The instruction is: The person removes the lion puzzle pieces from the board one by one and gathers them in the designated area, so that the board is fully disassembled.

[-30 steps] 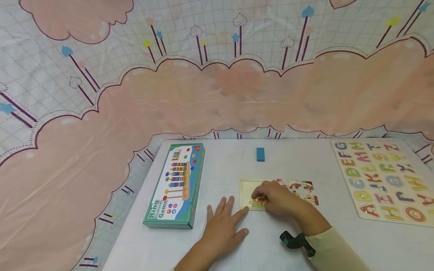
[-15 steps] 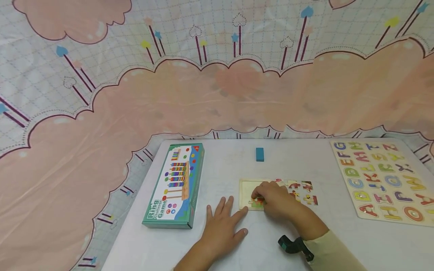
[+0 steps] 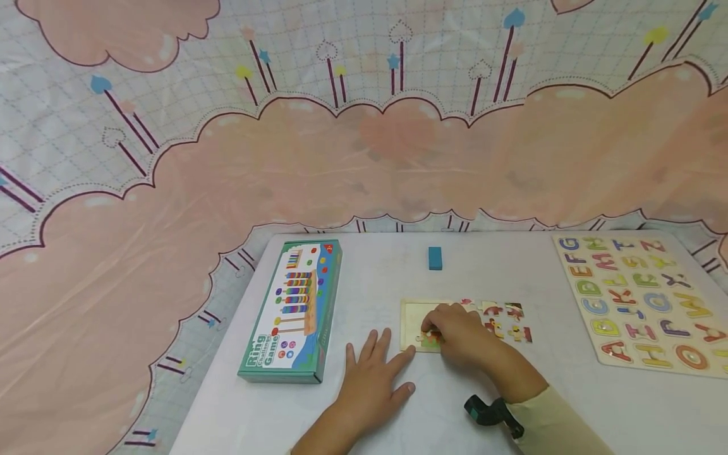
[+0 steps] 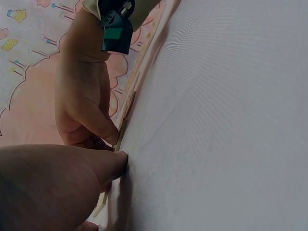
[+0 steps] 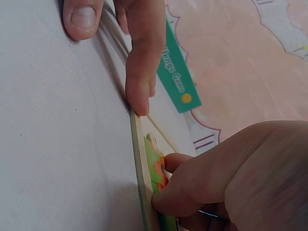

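A shallow wooden puzzle board [image 3: 414, 313] lies on the white table, its left part bare and picture pieces at its right. My right hand [image 3: 466, 335] bends over its middle, thumb and fingers pinching a green and orange puzzle piece [image 5: 155, 166] low in the frame, close to the near rim. The piece is partly hidden by the fingers. Spread on the cloth, my left hand [image 3: 366, 382] has straight fingers, and its index fingertip touches the board's near rim. In the left wrist view both hands meet at the board's thin edge.
A green Ring Challenge Game box [image 3: 292, 313] lies to the left. Behind the board is a small blue block [image 3: 435, 258]. An alphabet board [image 3: 637, 303] occupies the right side. Several loose-looking picture pieces [image 3: 514, 309] sit right of the hand.
My right wrist and sleeve have shifted slightly left, with the fingers staying at the same piece. The left hand keeps its place. The head view has drifted a little.
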### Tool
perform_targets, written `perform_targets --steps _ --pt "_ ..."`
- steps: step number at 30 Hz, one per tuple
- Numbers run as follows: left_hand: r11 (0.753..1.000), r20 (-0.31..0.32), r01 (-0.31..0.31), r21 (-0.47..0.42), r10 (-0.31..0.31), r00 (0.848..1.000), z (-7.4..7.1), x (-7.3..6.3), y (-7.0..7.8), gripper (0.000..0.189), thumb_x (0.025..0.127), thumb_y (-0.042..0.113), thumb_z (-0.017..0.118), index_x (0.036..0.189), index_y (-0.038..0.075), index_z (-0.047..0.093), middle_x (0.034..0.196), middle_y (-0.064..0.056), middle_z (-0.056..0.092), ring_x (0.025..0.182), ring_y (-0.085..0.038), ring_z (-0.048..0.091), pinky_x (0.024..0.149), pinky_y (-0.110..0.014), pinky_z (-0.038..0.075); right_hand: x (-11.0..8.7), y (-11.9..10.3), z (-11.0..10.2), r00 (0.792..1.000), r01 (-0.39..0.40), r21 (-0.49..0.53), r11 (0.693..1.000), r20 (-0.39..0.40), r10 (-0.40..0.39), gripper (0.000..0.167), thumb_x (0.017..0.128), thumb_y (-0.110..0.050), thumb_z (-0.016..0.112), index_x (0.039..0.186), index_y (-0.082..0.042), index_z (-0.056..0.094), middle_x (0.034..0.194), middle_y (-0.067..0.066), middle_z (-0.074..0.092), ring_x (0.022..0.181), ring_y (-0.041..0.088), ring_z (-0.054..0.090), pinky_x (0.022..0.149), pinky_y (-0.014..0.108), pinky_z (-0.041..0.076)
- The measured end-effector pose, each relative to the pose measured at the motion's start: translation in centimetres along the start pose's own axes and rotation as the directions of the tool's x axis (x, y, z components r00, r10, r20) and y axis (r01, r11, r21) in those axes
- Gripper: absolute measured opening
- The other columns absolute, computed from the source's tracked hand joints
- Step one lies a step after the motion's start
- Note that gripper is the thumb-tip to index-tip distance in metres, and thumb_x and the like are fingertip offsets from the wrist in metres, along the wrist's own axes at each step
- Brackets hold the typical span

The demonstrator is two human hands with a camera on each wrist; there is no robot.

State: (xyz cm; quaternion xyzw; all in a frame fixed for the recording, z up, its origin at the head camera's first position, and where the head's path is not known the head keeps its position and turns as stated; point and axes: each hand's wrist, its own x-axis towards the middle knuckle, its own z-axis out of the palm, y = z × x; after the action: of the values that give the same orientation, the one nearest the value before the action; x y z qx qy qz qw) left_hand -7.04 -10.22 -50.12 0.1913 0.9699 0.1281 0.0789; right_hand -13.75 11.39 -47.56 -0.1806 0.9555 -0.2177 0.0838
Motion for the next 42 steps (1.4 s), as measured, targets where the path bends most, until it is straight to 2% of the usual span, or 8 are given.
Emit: perform_targets --steps 7,19,28,35,42 --pt "1.0 0.009 0.002 0.001 -0.002 1.0 -0.27 0.03 0.1 0.059 0.102 0.055 0.066 0.158 0.039 0.054 0.173 -0.015 0.031 0.161 -0.042 0.021 0.116 -0.082 0.016 0.11 -0.22 -0.16 0.999 -0.026 0.004 1.0 0.021 0.026 0.032 0.089 0.007 0.075 0.108 -0.018 0.075 0.109 -0.003 0.068 0.111 0.026 0.058 0.099 0.061 0.045" --pt "1.0 -0.014 -0.011 0.008 0.012 1.0 -0.41 -0.03 0.13 0.059 0.102 0.054 0.065 0.157 0.038 0.055 0.173 -0.016 0.032 0.161 -0.043 0.022 0.116 -0.082 0.017 0.25 -0.04 -0.6 1.0 -0.007 0.028 1.0 0.021 0.007 0.037 0.085 0.012 0.073 0.105 -0.02 0.074 0.108 -0.004 0.068 0.112 0.027 0.059 0.098 0.065 0.044" --pt "1.0 -0.02 -0.015 -0.006 0.015 1.0 -0.6 -0.23 0.33 0.059 0.101 0.053 0.067 0.157 0.037 0.056 0.172 -0.017 0.033 0.16 -0.042 0.024 0.115 -0.082 0.019 0.12 -0.04 -0.44 1.0 -0.02 0.045 0.999 0.013 0.02 0.035 0.088 0.01 0.072 0.102 -0.021 0.074 0.106 -0.005 0.068 0.111 0.026 0.059 0.098 0.063 0.044" --pt "1.0 -0.009 -0.015 -0.009 0.014 1.0 -0.53 -0.19 0.22 0.058 0.102 0.052 0.066 0.157 0.037 0.055 0.173 -0.016 0.032 0.161 -0.042 0.022 0.116 -0.082 0.017 0.09 0.11 -0.33 1.0 -0.027 0.067 0.997 0.009 0.026 0.04 0.084 0.014 0.071 0.101 -0.022 0.072 0.107 -0.005 0.068 0.111 0.025 0.059 0.097 0.062 0.044" --pt "1.0 0.003 -0.011 -0.006 0.011 1.0 -0.44 -0.13 0.21 0.058 0.103 0.053 0.064 0.158 0.037 0.054 0.174 -0.016 0.03 0.161 -0.042 0.02 0.116 -0.082 0.016 0.0 0.16 -0.25 0.999 -0.044 0.076 0.996 0.011 0.043 0.041 0.082 0.014 0.073 0.1 -0.023 0.068 0.103 -0.007 0.066 0.103 0.022 0.055 0.096 0.058 0.043"
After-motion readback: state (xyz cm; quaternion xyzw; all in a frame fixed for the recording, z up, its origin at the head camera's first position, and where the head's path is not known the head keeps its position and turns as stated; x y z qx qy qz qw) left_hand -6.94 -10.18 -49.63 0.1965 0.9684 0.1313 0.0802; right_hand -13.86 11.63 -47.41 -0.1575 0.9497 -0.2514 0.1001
